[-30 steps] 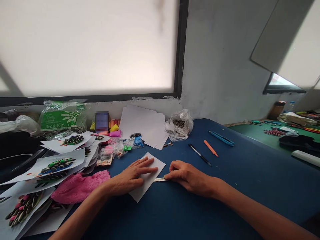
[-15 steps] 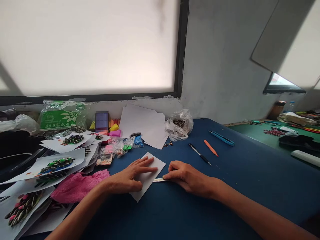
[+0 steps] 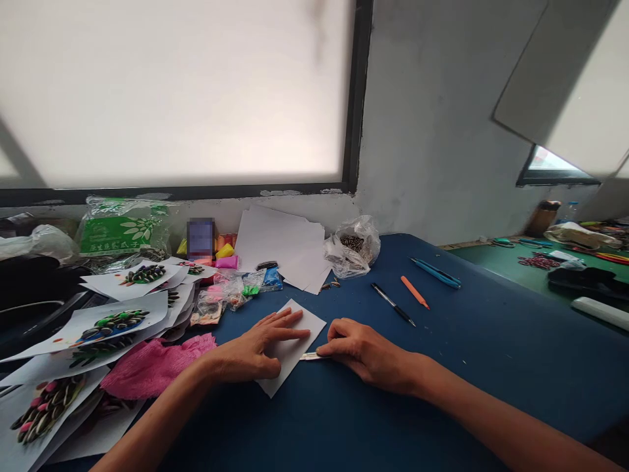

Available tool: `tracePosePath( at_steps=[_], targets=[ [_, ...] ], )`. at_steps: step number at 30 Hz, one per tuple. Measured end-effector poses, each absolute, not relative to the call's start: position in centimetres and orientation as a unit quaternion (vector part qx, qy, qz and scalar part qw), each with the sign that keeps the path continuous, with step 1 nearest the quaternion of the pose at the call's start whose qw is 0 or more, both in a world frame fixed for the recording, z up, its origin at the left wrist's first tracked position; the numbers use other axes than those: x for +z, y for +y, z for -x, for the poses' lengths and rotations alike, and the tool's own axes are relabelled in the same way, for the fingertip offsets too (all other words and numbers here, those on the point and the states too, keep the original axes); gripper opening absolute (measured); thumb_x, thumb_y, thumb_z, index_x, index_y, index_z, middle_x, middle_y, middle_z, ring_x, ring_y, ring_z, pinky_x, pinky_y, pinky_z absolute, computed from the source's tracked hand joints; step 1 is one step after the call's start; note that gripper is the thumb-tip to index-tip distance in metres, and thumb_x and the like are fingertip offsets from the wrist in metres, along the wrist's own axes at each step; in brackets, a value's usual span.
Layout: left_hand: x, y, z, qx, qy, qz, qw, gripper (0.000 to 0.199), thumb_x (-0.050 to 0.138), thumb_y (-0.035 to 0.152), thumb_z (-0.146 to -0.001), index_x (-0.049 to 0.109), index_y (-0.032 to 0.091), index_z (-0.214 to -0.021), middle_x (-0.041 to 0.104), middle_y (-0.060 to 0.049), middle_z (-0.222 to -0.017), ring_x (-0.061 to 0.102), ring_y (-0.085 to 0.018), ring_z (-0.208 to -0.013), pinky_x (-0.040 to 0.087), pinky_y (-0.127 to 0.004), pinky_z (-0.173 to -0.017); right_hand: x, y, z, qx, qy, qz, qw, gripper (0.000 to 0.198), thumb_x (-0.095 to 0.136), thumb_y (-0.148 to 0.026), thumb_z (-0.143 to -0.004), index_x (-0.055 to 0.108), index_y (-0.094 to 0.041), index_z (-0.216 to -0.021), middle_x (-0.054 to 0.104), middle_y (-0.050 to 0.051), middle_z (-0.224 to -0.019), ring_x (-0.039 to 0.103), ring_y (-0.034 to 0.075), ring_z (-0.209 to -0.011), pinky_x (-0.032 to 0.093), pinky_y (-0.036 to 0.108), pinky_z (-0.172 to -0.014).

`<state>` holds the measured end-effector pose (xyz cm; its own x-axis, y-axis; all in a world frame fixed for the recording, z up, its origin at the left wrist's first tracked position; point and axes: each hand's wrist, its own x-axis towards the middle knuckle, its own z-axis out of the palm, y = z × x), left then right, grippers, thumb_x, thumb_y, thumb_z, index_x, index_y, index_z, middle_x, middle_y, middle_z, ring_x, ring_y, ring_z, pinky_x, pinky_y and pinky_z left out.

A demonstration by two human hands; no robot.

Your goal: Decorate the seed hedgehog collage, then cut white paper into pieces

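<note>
My left hand (image 3: 263, 347) lies with fingers spread on a white sheet of paper (image 3: 291, 373), pressing it to the blue table. Just right of the paper, my right hand (image 3: 366, 351) is closed in a pinch on a slim white strip (image 3: 309, 356). The strip's left end touches or nearly touches the paper's right edge; its other end is hidden in my fingers. Its exact kind cannot be made out. Behind my right hand lie a black pen (image 3: 393, 304), an orange marker (image 3: 415, 292) and blue tweezers (image 3: 436, 273).
Stacked paper sheets decorated with seeds (image 3: 113, 324) and a pink fuzzy cloth (image 3: 157, 367) crowd the left side. Small packets of coloured clay (image 3: 226, 288), blank paper (image 3: 280, 242) and a plastic bag of seeds (image 3: 352, 246) line the wall. A green table (image 3: 501, 259) stands at right.
My right hand has shifted very slightly left along the strip, staying pinched on it. My left hand and the paper stay in place.
</note>
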<state>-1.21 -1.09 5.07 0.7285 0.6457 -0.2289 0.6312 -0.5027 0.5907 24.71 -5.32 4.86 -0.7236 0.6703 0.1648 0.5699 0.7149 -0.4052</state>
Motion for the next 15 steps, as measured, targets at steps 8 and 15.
tracePosePath(
  at_steps=[8,15],
  targets=[
    [4.83,-1.03,1.28,0.018,0.362,-0.871,0.331,0.077,0.055,0.016,-0.067,0.045,0.040,-0.140,0.013,0.010,-0.159,-0.001,-0.033,-0.146,0.002,-0.055,-0.116,4.83,-5.46,-24.61,0.172,-0.913,0.339,0.149,0.030,0.046,-0.017,-0.096,0.069,-0.019,-0.115,0.057,0.008,-0.096,0.054,0.016,-0.087,0.046,0.027,-0.074],
    [5.26,-1.22,1.06,0.002,0.373,-0.867,0.331,0.078,0.056,0.015,-0.067,0.044,0.039,-0.140,0.012,0.009,-0.159,-0.001,-0.033,-0.146,0.002,-0.054,-0.116,4.86,-5.48,-24.65,0.188,-0.914,0.329,0.142,0.030,0.044,-0.020,-0.098,0.069,-0.021,-0.113,0.057,0.007,-0.096,0.054,0.015,-0.086,0.046,0.026,-0.075]
  ],
)
